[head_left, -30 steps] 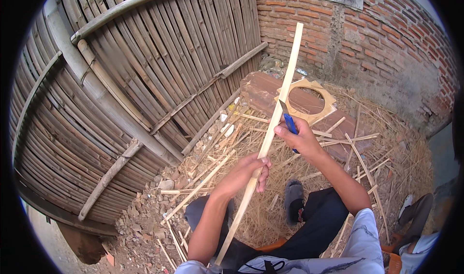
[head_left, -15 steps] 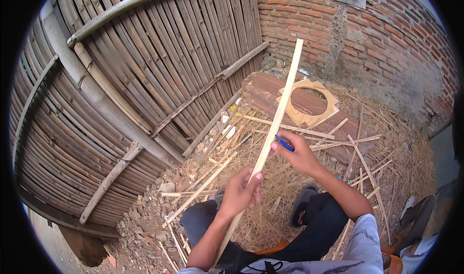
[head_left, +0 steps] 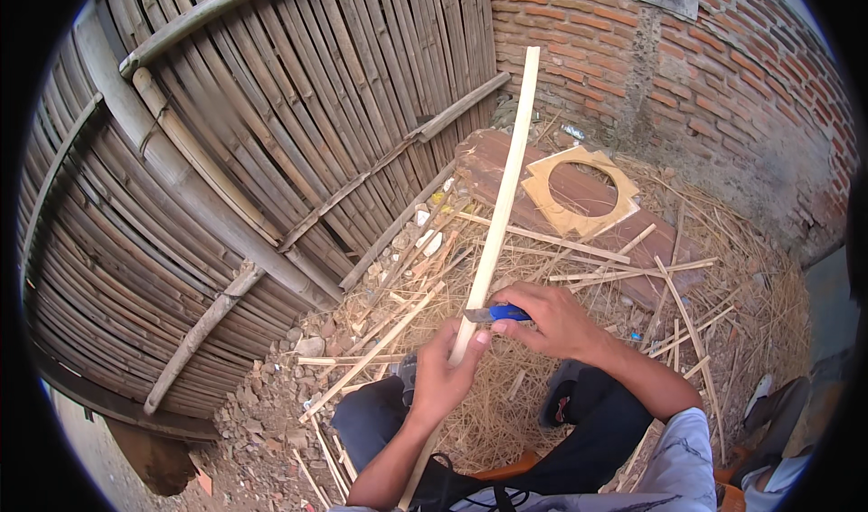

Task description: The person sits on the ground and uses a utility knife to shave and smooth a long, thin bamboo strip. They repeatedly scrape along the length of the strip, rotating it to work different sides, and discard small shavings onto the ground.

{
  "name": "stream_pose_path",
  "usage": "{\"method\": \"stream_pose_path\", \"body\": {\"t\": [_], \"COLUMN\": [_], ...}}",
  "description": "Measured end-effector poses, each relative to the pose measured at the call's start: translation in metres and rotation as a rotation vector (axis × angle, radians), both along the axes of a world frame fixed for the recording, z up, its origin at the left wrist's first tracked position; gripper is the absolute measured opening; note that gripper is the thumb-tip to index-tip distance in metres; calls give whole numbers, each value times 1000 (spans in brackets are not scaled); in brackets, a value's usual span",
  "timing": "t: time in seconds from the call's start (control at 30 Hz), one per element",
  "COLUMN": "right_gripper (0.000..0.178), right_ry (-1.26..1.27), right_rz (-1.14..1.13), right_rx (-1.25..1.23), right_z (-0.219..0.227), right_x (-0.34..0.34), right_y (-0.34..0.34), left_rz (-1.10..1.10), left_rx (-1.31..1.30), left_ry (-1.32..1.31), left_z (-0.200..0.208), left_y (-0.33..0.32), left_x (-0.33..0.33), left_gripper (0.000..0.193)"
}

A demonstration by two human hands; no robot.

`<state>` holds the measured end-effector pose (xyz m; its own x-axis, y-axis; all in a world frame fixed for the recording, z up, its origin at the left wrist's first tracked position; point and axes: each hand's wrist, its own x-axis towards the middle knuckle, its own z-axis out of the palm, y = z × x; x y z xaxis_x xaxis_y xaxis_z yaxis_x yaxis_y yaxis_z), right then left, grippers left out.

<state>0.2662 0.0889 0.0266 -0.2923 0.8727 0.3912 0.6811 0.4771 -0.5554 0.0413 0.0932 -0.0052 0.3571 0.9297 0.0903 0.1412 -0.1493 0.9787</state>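
Note:
A long pale wooden strip point(head_left: 503, 205) slants from my lap up toward the brick wall. My left hand point(head_left: 445, 366) is closed around its lower part. In my right hand point(head_left: 553, 320) is a utility knife point(head_left: 500, 313) with a blue handle. Its grey blade lies across the strip just above my left fingers, and it cannot be told whether it bites into the wood. Part of the strip below my left hand is hidden behind my forearm.
Past my hands a brown board point(head_left: 488, 164) carries a yellowish panel point(head_left: 549, 206) with a round hole. Thin wood strips point(head_left: 380, 354) and dry straw lie around my feet. A bamboo fence point(head_left: 271, 105) stands left, a brick wall point(head_left: 579, 51) behind. Another person's leg point(head_left: 776, 413) shows at right.
My right hand has come down the strip toward my left hand, and the knife blade now lies across the wood. The strip's upper end has swung a little left.

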Motion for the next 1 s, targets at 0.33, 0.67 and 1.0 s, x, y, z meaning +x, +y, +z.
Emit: {"method": "stream_pose_path", "body": {"t": [0.33, 0.67, 1.0], "right_gripper": [24, 23, 36], "right_ry": [-67, -73, 52], "right_rz": [-25, -71, -336], "right_rx": [179, 221, 415], "right_z": [-10, -5, -8], "right_x": [-16, -24, 21], "right_y": [0, -6, 31], "left_rz": [96, 76, -36], "left_rx": [70, 79, -234], "left_ry": [53, 28, 4], "left_z": [9, 13, 4], "left_y": [0, -1, -3], "left_x": [-3, 0, -7], "left_gripper": [22, 28, 37]}}
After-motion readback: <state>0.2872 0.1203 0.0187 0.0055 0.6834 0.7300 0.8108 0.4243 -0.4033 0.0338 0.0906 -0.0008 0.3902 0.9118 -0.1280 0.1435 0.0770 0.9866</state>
